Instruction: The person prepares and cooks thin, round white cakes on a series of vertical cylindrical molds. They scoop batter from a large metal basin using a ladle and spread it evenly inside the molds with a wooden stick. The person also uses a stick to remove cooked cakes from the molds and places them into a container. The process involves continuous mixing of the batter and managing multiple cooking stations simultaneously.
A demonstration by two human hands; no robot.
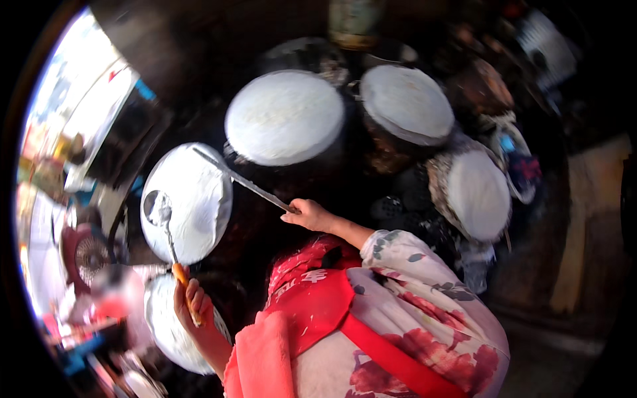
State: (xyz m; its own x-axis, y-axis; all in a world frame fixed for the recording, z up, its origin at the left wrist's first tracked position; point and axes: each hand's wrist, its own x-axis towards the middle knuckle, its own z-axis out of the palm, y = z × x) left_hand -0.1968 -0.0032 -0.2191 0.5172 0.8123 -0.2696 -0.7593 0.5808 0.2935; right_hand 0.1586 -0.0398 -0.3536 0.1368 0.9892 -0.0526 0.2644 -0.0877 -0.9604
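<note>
My left hand [194, 302] is closed around the orange handle of a ladle [159, 207]. The ladle's round metal bowl, smeared with white, rests on or just above a round white disc [189, 225] at the left; contact is hard to tell. In my right hand [310, 215], the fingers grip one end of a long, thin, flat metal spatula [255, 190]. Its far end reaches over the top of the same disc. That disc has a wrinkled, lifted-looking edge on its right side. Another white disc [174, 325] lies nearer, partly behind my left hand and forearm.
More white discs on dark round stoves surround me: one ahead [285, 118], one far right [406, 103], one at the right [478, 196]. A pale cylindrical container [356, 23] stands at the back. A reddish round-grilled device [89, 257] is at the left, beside blurred clutter.
</note>
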